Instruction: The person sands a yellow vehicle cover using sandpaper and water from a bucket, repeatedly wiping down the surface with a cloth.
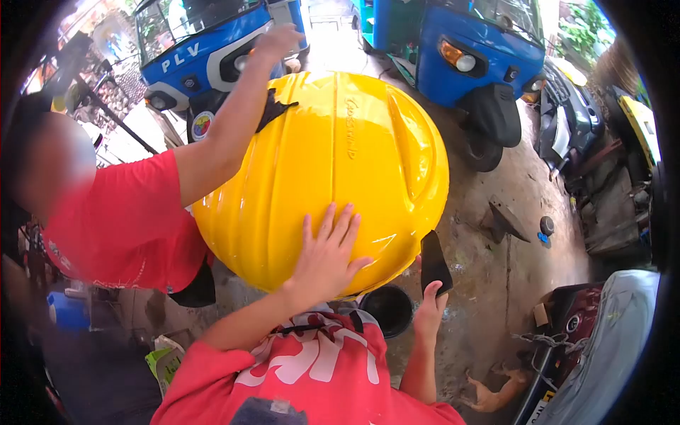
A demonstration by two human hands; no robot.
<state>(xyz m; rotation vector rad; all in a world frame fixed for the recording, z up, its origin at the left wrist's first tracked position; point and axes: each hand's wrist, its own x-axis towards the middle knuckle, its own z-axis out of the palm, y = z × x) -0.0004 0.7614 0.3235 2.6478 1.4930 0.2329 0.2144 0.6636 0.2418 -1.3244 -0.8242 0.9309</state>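
Note:
A large, glossy yellow domed panel (304, 163) with raised ribs and lettering fills the middle of the head view. My left hand (326, 251) lies flat on its near part, fingers spread, holding nothing. At the panel's near right edge, my right hand (428, 312) grips a flat black piece (435, 262) with the thumb showing; the other fingers are mostly hidden behind it. I cannot tell whether the black piece is joined to the panel.
A co-worker in a red shirt (134, 227) leans in from the left, one arm (223, 142) stretched over the panel beside a black cloth (273, 112). Two blue three-wheelers (453, 78) stand ahead. A black bucket (388, 312) sits below; a dog (499, 388) lies lower right near a covered vehicle (602, 340).

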